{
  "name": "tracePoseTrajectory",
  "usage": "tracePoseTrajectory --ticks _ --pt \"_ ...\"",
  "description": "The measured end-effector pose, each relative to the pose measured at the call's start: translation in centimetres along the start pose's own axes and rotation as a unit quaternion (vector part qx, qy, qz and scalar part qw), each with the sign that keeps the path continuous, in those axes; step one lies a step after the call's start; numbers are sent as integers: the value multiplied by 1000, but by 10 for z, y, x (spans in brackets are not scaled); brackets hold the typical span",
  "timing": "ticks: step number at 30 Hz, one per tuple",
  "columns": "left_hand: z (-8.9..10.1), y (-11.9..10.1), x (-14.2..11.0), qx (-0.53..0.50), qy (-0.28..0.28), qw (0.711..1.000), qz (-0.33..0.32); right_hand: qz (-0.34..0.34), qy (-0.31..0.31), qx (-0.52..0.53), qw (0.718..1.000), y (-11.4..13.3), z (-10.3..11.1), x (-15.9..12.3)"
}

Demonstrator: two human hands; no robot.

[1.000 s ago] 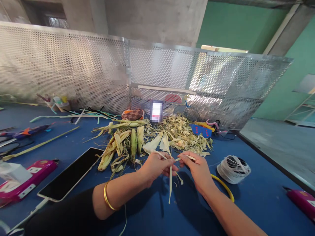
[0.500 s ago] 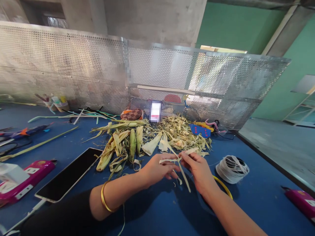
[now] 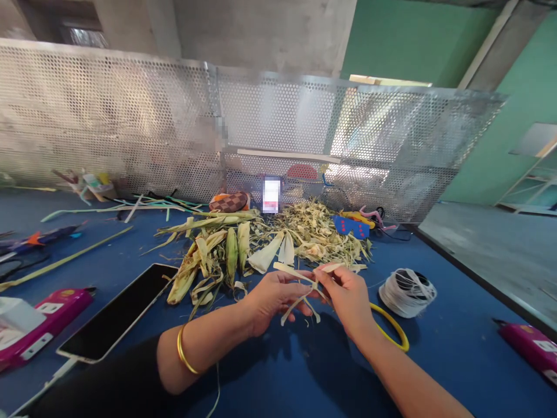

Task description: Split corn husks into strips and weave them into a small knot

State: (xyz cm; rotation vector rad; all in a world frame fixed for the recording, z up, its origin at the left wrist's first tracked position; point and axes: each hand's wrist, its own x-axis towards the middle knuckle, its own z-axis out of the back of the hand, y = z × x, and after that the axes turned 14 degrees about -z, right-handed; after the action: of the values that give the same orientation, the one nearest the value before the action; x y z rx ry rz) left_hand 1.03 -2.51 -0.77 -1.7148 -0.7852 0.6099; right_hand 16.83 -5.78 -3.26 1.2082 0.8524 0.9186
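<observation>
Several narrow, pale corn husk strips (image 3: 290,268) cross one another between my two hands, above the blue table. My left hand (image 3: 278,299), below a gold bangle, has its fingers curled around the strips, with loose ends hanging below them. From the other side my right hand (image 3: 346,290) pinches the strips near their crossing, thumb against forefinger. How the strips are joined at the crossing is too small to make out. Just beyond the hands lie wide white husk pieces (image 3: 264,253) at the edge of a husk pile.
Dried husks (image 3: 311,229) are heaped at the back, with a lit phone (image 3: 271,194) behind them. A spool of white string (image 3: 407,292) and a yellow ring (image 3: 398,328) lie right. A dark-screened phone (image 3: 119,310) and a magenta power strip (image 3: 47,319) lie left. A perforated metal screen (image 3: 278,116) stands behind.
The crossed strips have turned between my fingers: one end now points up-left and the long end that hung down no longer does. My right hand has shifted slightly left. The view has shifted slightly.
</observation>
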Motion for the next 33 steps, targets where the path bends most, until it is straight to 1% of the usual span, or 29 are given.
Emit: tracePoseTrajectory --ticks 2,4,7,10,12,14,16,18,19,20,22,24,25,27,28,30,32,33 --pt "-2 5 -1 26 -29 999 0 28 14 -12 999 1 -2 -3" --pt "-3 9 0 42 -52 998 1 48 14 -25 998 2 -4 -6" --pt "-5 14 0 24 -56 998 11 71 -3 -34 997 0 -8 -10" --pt "-5 15 0 8 -50 999 19 64 2 -28 998 -1 -10 -11" --pt "-4 15 1 18 -58 998 16 49 3 -22 999 0 -8 -9" --pt "-3 14 2 38 -65 997 10 36 -23 -12 999 4 -2 -5" --pt "-2 14 3 64 -69 995 11 51 -83 -3 995 9 6 -1" --pt "-3 13 2 91 -62 994 18 112 -137 -29 984 13 13 1" --pt "-4 14 1 103 -55 993 22 154 -143 -62 976 15 14 0" --pt "-5 14 0 114 -45 992 27 194 -131 -108 966 16 14 -1" --pt "-9 15 -2 131 -23 991 33 243 -74 -208 945 17 10 -5" --pt "-12 17 -4 141 -7 989 38 241 -13 -268 933 16 3 -9" --pt "-13 18 -4 142 -1 989 43 230 10 -276 933 16 -1 -10" --pt "-14 19 -4 134 2 989 55 215 37 -257 942 16 -5 -12" --pt "-14 19 -3 126 0 990 59 214 39 -240 946 16 -6 -13" --pt "-13 18 -3 108 -9 992 58 224 20 -211 951 17 -5 -15" --pt "-11 16 -2 93 -19 994 48 250 -15 -201 947 18 -2 -17" --pt "-10 15 -2 87 -24 995 44 273 -33 -204 940 18 0 -19"
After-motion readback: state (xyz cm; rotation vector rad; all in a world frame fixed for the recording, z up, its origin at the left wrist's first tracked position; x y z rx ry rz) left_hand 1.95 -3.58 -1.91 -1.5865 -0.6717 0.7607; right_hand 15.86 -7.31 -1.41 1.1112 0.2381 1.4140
